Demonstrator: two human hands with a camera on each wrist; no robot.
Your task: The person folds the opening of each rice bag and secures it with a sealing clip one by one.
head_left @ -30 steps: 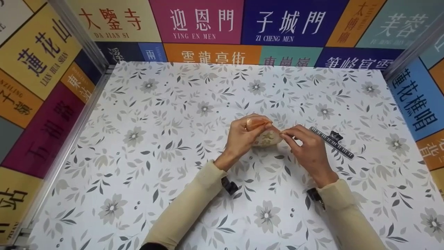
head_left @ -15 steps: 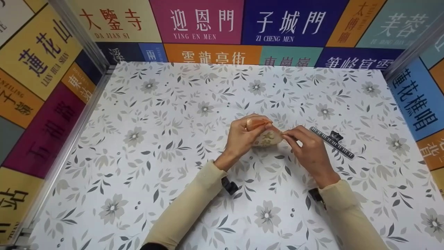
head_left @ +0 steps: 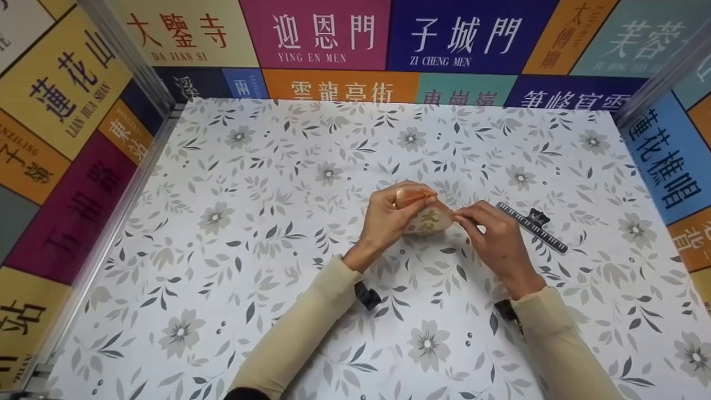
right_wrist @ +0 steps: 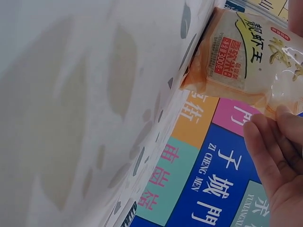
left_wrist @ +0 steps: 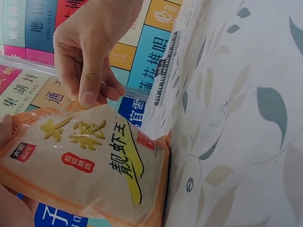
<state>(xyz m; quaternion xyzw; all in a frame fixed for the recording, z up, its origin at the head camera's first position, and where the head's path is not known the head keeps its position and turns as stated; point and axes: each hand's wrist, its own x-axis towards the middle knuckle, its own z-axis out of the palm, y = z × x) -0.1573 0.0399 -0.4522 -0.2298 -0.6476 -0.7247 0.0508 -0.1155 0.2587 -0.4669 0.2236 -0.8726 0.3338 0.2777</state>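
Observation:
A small plastic bag of rice [head_left: 432, 223], pale with orange edges and gold lettering, stands on the table between the two hands. Its printed front fills much of the left wrist view, where the bag [left_wrist: 90, 156] leans at a slant. The left hand [head_left: 387, 218] grips the gathered upper part of the bag. At the bag's right side edge, the right hand [head_left: 496, 236] pinches the orange film between thumb and index finger. The right wrist view shows that pinch, with the right hand's [right_wrist: 279, 156] other fingers loosely bent. Most of the left hand is out of both wrist views.
To the right of the right hand lies a narrow strip with a piano-key pattern [head_left: 531, 228], with a small black piece [head_left: 538, 217] at its far side. White cloth with grey leaves [head_left: 266, 311] covers the table. Colourful lettered panels [head_left: 316, 33] stand around three sides.
The right hand has shifted slightly to the right, still pinching the bag's edge. The left hand and the piano-key strip stay where they were.

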